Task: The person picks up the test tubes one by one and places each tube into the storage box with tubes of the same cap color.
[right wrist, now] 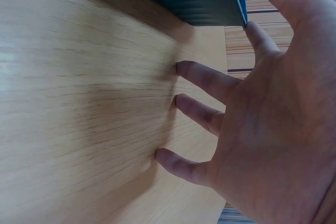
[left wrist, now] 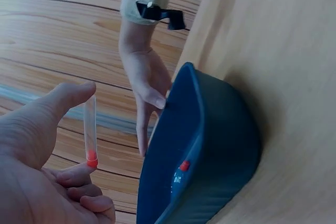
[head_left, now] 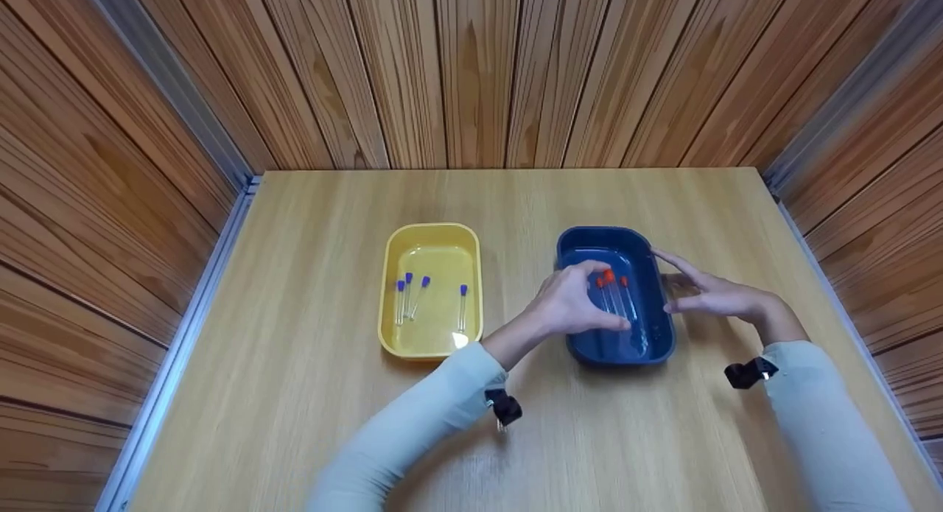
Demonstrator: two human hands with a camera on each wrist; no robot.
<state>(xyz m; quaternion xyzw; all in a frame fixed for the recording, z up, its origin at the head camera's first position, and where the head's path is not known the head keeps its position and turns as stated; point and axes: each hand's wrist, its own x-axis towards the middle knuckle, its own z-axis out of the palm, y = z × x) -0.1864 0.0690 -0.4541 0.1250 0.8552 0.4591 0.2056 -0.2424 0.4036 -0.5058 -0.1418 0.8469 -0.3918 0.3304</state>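
Note:
My left hand (head_left: 571, 298) is over the dark blue tray (head_left: 605, 352), pinching a clear red-capped tube (left wrist: 91, 129) lengthwise between thumb and index finger. The thumb meets its plain end and the index finger its cap. More red-capped tubes lie in the blue tray below; one red cap (left wrist: 185, 166) shows past the rim in the left wrist view. My right hand (head_left: 711, 295) is spread at the tray's right side, its thumb and index finger at the rim. Its other fingers (right wrist: 207, 80) reach straight toward the tabletop.
To the left stands a yellow tray (head_left: 384, 306) with several clear purple-capped tubes (head_left: 463, 306) lying in it. Both trays stand on a light wooden table (head_left: 309, 291). Wood-plank walls (head_left: 471, 77) with metal edge rails enclose the back and sides.

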